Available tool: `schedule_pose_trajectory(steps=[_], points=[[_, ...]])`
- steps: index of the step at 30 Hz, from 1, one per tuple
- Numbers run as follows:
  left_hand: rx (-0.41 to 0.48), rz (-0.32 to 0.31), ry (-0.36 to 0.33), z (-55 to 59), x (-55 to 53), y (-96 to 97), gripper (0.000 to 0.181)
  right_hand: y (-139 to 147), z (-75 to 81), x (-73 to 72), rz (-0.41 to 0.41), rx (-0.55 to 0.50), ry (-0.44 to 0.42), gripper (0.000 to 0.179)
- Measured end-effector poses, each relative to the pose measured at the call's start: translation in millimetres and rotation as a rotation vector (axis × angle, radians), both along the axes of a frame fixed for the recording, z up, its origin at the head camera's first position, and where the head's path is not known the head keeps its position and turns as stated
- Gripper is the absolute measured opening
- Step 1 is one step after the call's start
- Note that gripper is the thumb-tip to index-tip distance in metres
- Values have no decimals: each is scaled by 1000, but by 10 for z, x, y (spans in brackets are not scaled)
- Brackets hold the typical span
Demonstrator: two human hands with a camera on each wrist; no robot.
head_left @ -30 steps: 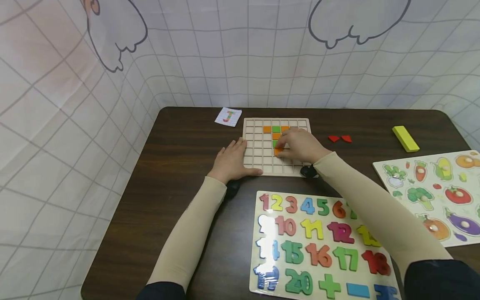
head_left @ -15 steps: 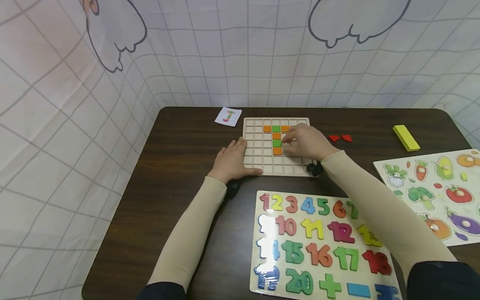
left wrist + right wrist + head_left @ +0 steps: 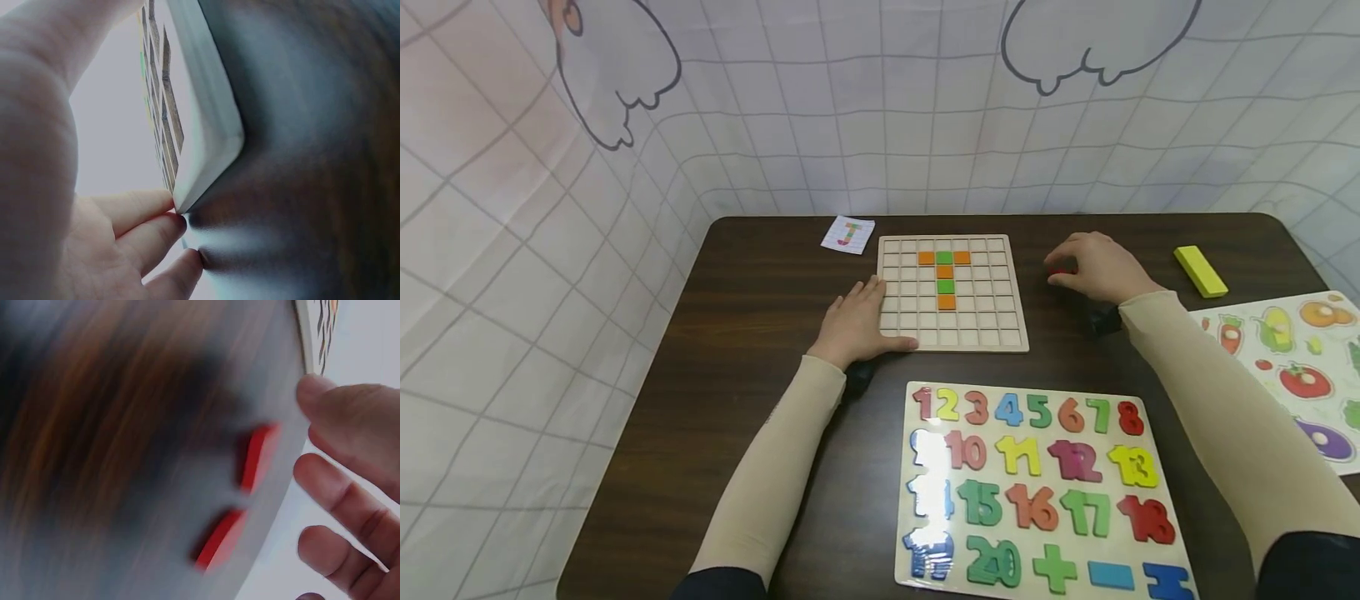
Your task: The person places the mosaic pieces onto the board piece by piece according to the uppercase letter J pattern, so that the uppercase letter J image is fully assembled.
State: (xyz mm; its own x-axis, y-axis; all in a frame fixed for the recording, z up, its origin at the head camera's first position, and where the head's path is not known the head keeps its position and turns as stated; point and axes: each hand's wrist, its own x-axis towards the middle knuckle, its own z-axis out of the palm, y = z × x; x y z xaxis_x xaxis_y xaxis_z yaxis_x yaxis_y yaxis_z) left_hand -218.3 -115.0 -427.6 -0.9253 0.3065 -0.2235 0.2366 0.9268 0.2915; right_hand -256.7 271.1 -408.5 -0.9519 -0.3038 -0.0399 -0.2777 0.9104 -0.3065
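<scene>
Here's the right hand [image 3: 1099, 268], out to the right of the gridded board [image 3: 1000, 323] and right above two red pieces [image 3: 222, 540] — thumb and fingers parted, nothing pinched between them. Those pieces lie on the dark table [image 3: 737, 333], close beside each other; in the right wrist view, blurred as it is, they sit just off the fingertips.

Over to the left hand [image 3: 859, 323], planted at the board's lower left: fingers stretched along the left edge, thumb extended over the near edge, fingertips touching the rim by the corner. It's a flat, spread touch, with no fingers curled round the board.

And on the grid, orange and green tiles [image 3: 944, 272] make a T: orange, green, orange across, then orange, green, orange straight down from the middle. Behind the board's left corner lies a small card [image 3: 847, 234] with a coloured shape on it. A yellow block [image 3: 1201, 271] rests beyond the right hand — then there's the number board [image 3: 1097, 546] nearer the person, and a vegetable board [image 3: 1341, 383] far right.
</scene>
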Motion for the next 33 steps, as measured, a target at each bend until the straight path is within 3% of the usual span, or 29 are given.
schedule_pose_trajectory(steps=[11, 19, 24, 33], points=[[15, 2, 9, -9, 10, -25, 121, 375, -33, 7, -136, 33, -87, 38], [13, -3, 15, -2, 7, -10, 121, 374, -46, -18, -100, -3, -108, 25], [11, -5, 10, 13, 12, -1, 121, 340, -65, -16, -38, 22, -80, 30], [2, -3, 8, 33, 17, -2, 119, 366, -82, -13, -132, 55, -72, 33]])
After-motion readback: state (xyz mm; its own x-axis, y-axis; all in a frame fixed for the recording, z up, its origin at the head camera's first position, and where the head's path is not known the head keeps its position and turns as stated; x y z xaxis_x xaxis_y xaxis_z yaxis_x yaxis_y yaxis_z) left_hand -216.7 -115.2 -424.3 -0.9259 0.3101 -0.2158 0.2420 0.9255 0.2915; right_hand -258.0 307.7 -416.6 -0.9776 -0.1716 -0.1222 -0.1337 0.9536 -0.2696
